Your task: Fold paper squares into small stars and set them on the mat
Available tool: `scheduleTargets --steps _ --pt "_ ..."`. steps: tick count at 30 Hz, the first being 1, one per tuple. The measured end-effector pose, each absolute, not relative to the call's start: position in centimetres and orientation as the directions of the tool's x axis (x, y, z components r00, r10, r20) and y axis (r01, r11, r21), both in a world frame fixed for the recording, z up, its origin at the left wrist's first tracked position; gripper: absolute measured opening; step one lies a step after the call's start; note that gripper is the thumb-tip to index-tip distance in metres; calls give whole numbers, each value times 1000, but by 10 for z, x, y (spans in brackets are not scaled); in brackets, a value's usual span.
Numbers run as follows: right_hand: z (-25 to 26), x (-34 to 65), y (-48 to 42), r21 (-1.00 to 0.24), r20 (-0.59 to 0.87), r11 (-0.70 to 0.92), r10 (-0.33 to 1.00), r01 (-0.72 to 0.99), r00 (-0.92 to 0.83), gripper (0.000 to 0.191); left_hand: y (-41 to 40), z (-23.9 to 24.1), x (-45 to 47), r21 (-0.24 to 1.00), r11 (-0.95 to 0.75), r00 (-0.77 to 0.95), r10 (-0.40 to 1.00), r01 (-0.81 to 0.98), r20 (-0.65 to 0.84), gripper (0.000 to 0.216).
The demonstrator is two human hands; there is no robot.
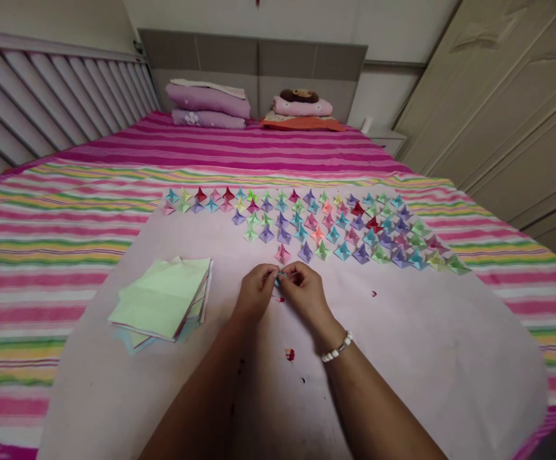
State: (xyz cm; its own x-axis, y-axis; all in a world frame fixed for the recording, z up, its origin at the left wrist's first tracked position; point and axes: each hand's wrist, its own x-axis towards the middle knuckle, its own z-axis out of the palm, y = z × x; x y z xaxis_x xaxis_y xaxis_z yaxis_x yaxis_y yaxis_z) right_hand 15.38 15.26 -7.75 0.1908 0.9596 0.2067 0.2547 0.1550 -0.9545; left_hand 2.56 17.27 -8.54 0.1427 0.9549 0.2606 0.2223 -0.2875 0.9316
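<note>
- Done, as it looks: dozens of pointed, star-like folded paper pieces (311, 222) stand in rows across the upper middle and upper right of the frame, in pink, purple, green, blue, red and yellow.
- The two farthest rows reach furthest left; the nearer rows begin closer to the centre, and the nearest starts with a pink piece (282, 253) just beyond the hands.
- In hand: a small blue paper piece (278, 279) at the centre of the frame, mostly hidden by fingers, so its fold stage cannot be told.
- The left hand (255, 286) and right hand (305, 287) are both drawn in narrow, fingertips pinching that piece from either side.
- Left over: a fanned stack of square paper (163, 297) at the left of the frame, pale green on top, apparently unfolded; its count cannot be told.
- The large white sheet (412, 358) beneath everything shows bare ground left of the nearer rows, so the rows look unevenly filled, well advanced but incomplete.
</note>
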Motion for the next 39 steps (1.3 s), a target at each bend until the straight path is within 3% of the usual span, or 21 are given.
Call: scheduleTargets --steps 4,12,31,39 --pt "-78 155 152 -925 229 161 959 344 167 7 172 -86 27 893 -344 171 937 291 305 17" --pt "-76 156 151 -877 263 173 954 448 147 9 172 -89 26 880 -322 66 945 348 320 16" --pt "-84 157 153 -874 253 151 953 463 168 9 176 -91 21 894 -265 88 964 360 250 11" --pt "-80 156 152 -879 246 137 951 457 188 9 177 -96 19 855 -337 85 940 394 331 15"
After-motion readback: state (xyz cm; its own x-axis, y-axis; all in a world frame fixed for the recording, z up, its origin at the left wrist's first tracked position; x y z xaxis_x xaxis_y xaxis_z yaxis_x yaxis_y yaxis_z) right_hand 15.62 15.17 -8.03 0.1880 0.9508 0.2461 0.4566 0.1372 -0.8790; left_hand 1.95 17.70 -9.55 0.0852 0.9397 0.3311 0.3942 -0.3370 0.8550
